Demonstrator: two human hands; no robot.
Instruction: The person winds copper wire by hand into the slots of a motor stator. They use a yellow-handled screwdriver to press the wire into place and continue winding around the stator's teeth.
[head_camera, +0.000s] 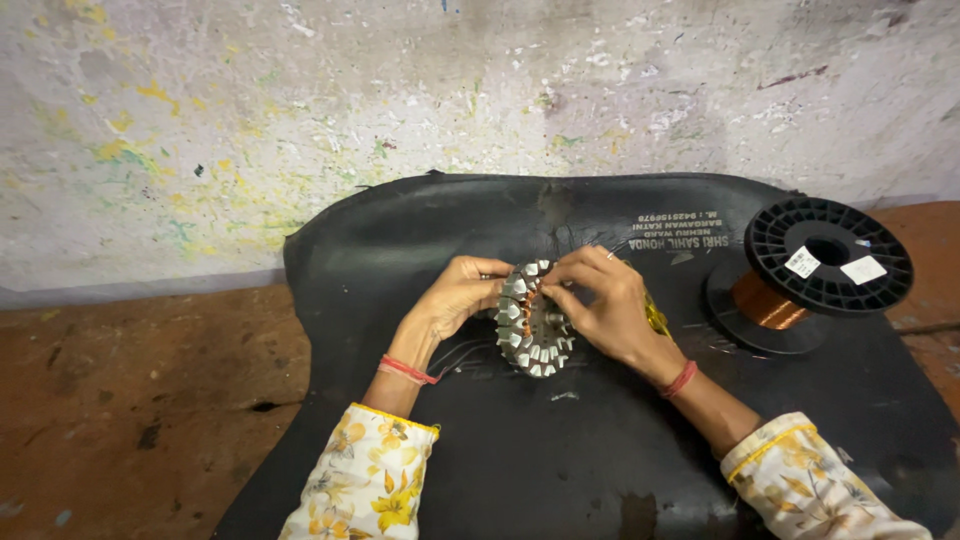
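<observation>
Copper windings glint between the steel teeth of the round stator (533, 322) you hold tilted on edge over the black rubber mat (600, 440). Its lower rim rests on or just above the mat; from this angle you cannot tell which. Your left hand (455, 298) cups the stator's left side, fingers curled around the rim and gripping it. Your right hand (603, 300) closes over the top right of the ring, fingertips pinched at the teeth near the upper edge; whether a strand of wire sits in that pinch is too fine to see. A red thread band circles each wrist, and both forearms wear sleeves printed with yellow flowers.

Just behind your right hand, a scrap of yellow material (656, 318) peeks out against the mat. Farther right, well apart from the stator, a black plastic spool (812, 275) wound with copper wire lies tipped on the mat, its ribbed flange facing up with two white labels on it. The mat spreads across a reddish-brown floor (130, 400), and behind it rises a wall (300, 110) speckled with yellow, green and grey paint.
</observation>
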